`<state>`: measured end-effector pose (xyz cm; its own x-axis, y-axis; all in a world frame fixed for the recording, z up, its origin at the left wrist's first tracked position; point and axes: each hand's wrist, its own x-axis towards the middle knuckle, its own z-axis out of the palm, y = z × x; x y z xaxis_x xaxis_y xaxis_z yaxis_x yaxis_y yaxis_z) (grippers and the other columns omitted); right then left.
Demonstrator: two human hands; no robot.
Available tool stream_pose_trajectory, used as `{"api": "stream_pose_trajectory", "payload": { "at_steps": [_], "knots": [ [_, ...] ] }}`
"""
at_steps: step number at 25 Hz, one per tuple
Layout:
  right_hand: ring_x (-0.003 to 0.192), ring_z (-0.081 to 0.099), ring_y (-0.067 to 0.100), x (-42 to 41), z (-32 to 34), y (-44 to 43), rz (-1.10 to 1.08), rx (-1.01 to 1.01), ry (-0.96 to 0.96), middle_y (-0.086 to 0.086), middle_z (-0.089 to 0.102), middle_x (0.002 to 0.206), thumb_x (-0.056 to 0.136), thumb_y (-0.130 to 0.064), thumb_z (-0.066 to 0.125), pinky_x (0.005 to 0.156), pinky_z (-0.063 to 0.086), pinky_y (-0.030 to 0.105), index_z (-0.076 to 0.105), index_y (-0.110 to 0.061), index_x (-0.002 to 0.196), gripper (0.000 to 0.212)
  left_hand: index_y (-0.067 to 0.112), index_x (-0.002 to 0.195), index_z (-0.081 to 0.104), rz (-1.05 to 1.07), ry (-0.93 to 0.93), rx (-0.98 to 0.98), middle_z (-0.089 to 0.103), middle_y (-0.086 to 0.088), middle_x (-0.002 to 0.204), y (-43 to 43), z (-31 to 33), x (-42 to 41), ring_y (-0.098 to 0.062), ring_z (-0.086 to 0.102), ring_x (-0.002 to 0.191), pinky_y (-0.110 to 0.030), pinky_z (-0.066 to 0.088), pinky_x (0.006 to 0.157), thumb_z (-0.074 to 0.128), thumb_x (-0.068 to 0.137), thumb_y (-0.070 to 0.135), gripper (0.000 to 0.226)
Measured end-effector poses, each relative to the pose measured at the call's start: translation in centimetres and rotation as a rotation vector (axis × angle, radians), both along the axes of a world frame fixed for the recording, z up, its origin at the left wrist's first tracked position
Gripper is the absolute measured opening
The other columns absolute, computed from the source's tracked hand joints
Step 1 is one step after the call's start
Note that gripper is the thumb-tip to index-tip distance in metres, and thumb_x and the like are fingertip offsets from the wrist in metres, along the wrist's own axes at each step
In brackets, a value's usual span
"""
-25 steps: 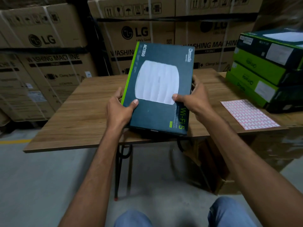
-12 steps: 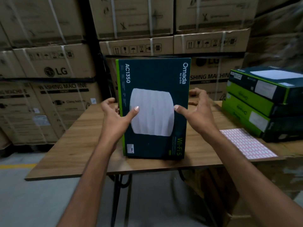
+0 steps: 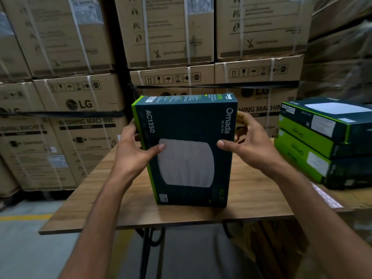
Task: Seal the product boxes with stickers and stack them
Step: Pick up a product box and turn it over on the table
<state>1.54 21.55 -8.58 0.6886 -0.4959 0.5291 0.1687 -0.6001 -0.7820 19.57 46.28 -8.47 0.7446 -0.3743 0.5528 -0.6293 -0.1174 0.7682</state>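
Observation:
A dark teal product box (image 3: 187,125) with a green edge and a white disc picture stands upright on its short end on the wooden table (image 3: 96,190). My left hand (image 3: 134,154) grips its left edge, thumb across the front and fingers behind. My right hand (image 3: 249,146) holds the right edge the same way, thumb on the front. A stack of three like boxes (image 3: 326,141) lies flat at the table's right. A sheet of pink stickers (image 3: 326,198) lies in front of that stack, partly hidden by my right forearm.
Tall brown washing-machine cartons (image 3: 84,121) are piled close behind the table. The table's front edge (image 3: 161,224) runs just below the upright box, above black metal legs. An open cardboard carton (image 3: 281,248) sits on the floor under the right side.
The box went from tilted flat in my hands to standing upright on the table. Both hands slid up its sides and still hold it. The camera has tilted upward.

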Motion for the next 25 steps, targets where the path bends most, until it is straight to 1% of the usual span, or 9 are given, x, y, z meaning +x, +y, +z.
{"api": "stream_pose_trajectory", "payload": {
  "at_steps": [3,7,10,13,16,18,20,22,25],
  "knots": [
    [0.097,0.06,0.001,-0.1,-1.2,0.3,-0.107,-0.156,0.004,-0.024,0.059,0.124,0.074,-0.021,0.093,0.077,0.051,0.025,0.042,-0.041,0.142,0.088,0.026,0.151,0.046,0.042,-0.05,-0.042,0.052,0.005,0.15,-0.2,-0.9,-0.3,-0.008,0.049,0.13,-0.03,0.052,0.099,0.092,0.075,0.013,0.09],
    [0.094,0.055,0.004,0.2,-3.8,1.1,-0.291,-0.319,0.086,-0.015,0.062,0.116,0.071,-0.028,0.094,0.078,0.054,0.037,0.043,-0.032,0.144,0.089,0.023,0.155,0.041,-0.019,-0.012,-0.058,0.054,0.019,0.136,-0.2,-2.6,-2.3,0.018,0.053,0.114,0.004,0.042,0.088,0.086,0.081,0.035,0.087],
    [0.098,0.061,0.004,-0.9,-4.9,1.5,-0.248,-0.232,0.14,-0.033,0.054,0.103,0.072,-0.026,0.094,0.087,0.057,0.04,0.046,-0.038,0.14,0.084,0.02,0.155,0.043,-0.031,0.037,-0.104,0.063,0.02,0.131,0.3,-5.0,-4.0,0.011,0.059,0.121,-0.011,0.048,0.102,0.075,0.081,0.055,0.088],
    [0.106,0.058,-0.014,-3.0,-7.0,1.4,-0.114,-0.076,0.216,-0.033,0.061,0.112,0.069,-0.015,0.095,0.094,0.051,0.019,0.049,-0.039,0.141,0.089,0.027,0.155,0.042,-0.025,0.096,-0.055,0.065,0.013,0.136,1.8,-8.1,-4.9,0.0,0.063,0.123,-0.03,0.052,0.109,0.082,0.078,0.052,0.09],
    [0.105,0.063,-0.004,-4.6,-9.8,1.8,-0.019,-0.056,0.316,-0.019,0.063,0.122,0.064,-0.002,0.094,0.085,0.041,0.001,0.048,-0.032,0.148,0.101,0.034,0.158,0.039,-0.084,0.121,0.117,0.058,0.016,0.144,2.9,-10.5,-5.9,0.004,0.057,0.128,-0.015,0.045,0.107,0.09,0.074,0.04,0.099],
    [0.103,0.062,0.0,-4.9,-11.8,2.1,0.009,-0.071,0.361,-0.018,0.06,0.127,0.063,0.001,0.093,0.083,0.038,-0.002,0.048,-0.027,0.151,0.103,0.033,0.151,0.05,-0.085,0.125,0.145,0.059,0.017,0.142,3.1,-12.1,-6.1,0.014,0.056,0.123,-0.007,0.044,0.102,0.096,0.07,0.026,0.093],
    [0.117,0.06,0.004,-4.8,-13.8,2.4,0.026,-0.094,0.399,-0.015,0.058,0.136,0.064,-0.005,0.093,0.094,0.039,0.002,0.049,-0.027,0.152,0.102,0.036,0.137,0.063,-0.062,0.134,0.155,0.06,0.011,0.146,3.3,-13.8,-5.9,0.007,0.058,0.128,-0.02,0.047,0.112,0.099,0.064,0.021,0.083],
    [0.128,0.058,0.01,-4.8,-15.4,2.4,0.008,-0.098,0.423,-0.01,0.06,0.141,0.065,-0.013,0.095,0.109,0.043,0.021,0.054,-0.026,0.15,0.096,0.041,0.125,0.07,-0.042,0.128,0.195,0.063,0.017,0.141,3.5,-15.6,-5.6,-0.003,0.061,0.129,-0.033,0.049,0.114,0.1,0.062,0.024,0.071],
    [0.139,0.05,0.014,-5.1,-16.8,2.7,-0.036,-0.166,0.432,-0.004,0.055,0.15,0.069,-0.026,0.096,0.119,0.037,0.032,0.059,-0.028,0.146,0.086,0.039,0.12,0.073,-0.038,0.068,0.251,0.065,0.017,0.138,4.0,-17.2,-5.7,-0.007,0.06,0.131,-0.036,0.052,0.109,0.096,0.065,0.037,0.059]
  ]
}}
